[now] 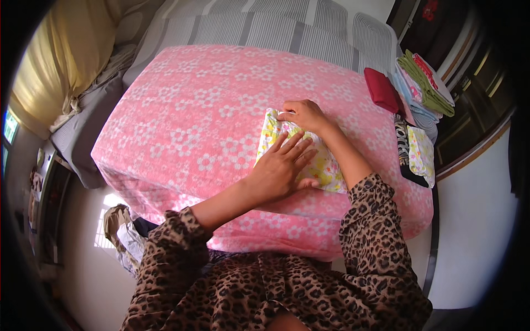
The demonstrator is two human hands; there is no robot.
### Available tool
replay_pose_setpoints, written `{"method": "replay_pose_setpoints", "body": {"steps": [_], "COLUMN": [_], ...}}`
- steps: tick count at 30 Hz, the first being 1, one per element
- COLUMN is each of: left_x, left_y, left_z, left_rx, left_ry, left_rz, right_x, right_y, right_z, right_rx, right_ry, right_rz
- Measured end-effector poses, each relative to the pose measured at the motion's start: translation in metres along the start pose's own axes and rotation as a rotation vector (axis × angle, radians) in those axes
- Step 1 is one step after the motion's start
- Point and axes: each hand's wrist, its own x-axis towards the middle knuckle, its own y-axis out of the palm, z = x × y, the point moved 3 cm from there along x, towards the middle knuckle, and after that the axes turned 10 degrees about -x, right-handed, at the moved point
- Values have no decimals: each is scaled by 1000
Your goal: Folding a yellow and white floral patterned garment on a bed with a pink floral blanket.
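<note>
A folded white cloth with a yellow and pink floral print (331,176) lies on a pink flowered blanket (190,103). My left hand (281,165) rests palm down across the cloth's near left part, its fingers apart. At the cloth's far edge is my right hand (304,116), its fingers bent and the thumb on the fabric. Whether the right fingers pinch the cloth cannot be told, as their undersides are hidden.
On the bed's right side lie a folded red cloth (381,90), a stack of folded clothes (426,85), a black garment (403,145) and another floral cloth (421,154). A crumpled pile of clothes (126,233) is low on the left. Yellow curtains (66,62) hang at far left.
</note>
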Motion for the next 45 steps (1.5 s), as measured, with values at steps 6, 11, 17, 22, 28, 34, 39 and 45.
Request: {"method": "replay_pose_setpoints", "body": {"steps": [6,11,17,22,28,34,39,45], "left_x": [-4,-5,-8,-6,-6,-6,-9,-7], "left_y": [31,28,30,30,31,31,33,28], "left_z": [17,12,16,12,12,13,14,10], "left_rx": [161,226,221,208,207,229,211,221], "left_ry": [-171,-186,-202,-188,-221,-212,-177,-162], "left_rz": [-59,17,46,37,72,75,12,69], "right_x": [-5,1,16,39,34,32,21,-21], "right_y": [7,20,9,17,37,25,-15,-24], "right_z": [-6,-9,1,1,23,16,-15,-39], "right_rx": [49,-58,76,50,-26,-18,193,-6], "right_ry": [-37,-93,56,-29,-157,88,50,48], "right_rz": [-70,-228,12,200,-325,-37,154,270]}}
